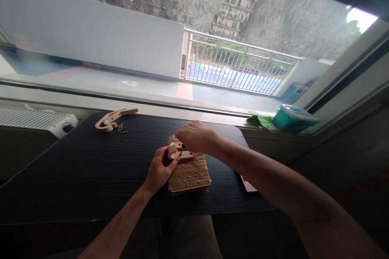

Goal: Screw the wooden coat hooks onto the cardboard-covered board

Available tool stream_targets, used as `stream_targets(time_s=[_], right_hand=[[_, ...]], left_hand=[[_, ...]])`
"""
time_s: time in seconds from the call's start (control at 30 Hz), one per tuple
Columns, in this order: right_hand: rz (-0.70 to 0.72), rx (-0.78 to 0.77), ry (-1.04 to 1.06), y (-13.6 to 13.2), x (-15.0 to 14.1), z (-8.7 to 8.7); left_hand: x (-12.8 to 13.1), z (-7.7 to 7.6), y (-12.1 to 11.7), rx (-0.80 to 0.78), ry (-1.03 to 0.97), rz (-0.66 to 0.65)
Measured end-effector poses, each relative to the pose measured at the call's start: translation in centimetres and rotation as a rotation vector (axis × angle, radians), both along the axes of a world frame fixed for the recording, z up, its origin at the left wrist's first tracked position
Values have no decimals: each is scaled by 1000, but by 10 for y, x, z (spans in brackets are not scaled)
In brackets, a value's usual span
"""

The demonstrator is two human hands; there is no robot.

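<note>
My right hand (194,135) is closed round a screwdriver (183,146), mostly hidden in the fist. Its thin shaft points down to a hole in a pale curved wooden hook (176,155). The hook lies at the far end of a tan ridged block (188,186), whose top is speckled with small crumbs or holes. A similar wooden piece (172,139) shows just behind it, partly covered by my right hand. My left hand (159,168) grips the hook from the left, thumb along its near edge and fingers at its side.
More curved wooden pieces (112,118) and several loose screws (121,128) lie at the dark table's (91,174) far left. A white-and-red flat item (249,184) sits under my right forearm. On the windowsill stand a teal box (293,118) and a green leaf-shaped thing (259,121).
</note>
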State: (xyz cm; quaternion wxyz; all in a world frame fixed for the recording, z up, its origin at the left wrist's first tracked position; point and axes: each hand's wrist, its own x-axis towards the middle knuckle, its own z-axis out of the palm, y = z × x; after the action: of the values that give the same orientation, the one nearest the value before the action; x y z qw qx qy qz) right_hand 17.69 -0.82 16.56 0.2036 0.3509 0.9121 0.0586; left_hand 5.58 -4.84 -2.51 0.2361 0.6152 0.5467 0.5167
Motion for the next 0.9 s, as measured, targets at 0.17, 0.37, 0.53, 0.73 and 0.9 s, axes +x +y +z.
stream_targets(time_s=[0.17,0.37,0.53,0.73,0.9], right_hand=[[53,9,42,1,2,-1],[42,-73,52,10,8,0],[-57,-104,42,9,9,1],[-10,6,8,-1,2,-2],[70,22,61,-3,6,0]], left_hand=[[0,0,0,-13,10,-1],[0,0,0,-23,22,2],[0,1,0,5,30,11],[0,3,0,31,54,24],[0,1,0,23,48,21]])
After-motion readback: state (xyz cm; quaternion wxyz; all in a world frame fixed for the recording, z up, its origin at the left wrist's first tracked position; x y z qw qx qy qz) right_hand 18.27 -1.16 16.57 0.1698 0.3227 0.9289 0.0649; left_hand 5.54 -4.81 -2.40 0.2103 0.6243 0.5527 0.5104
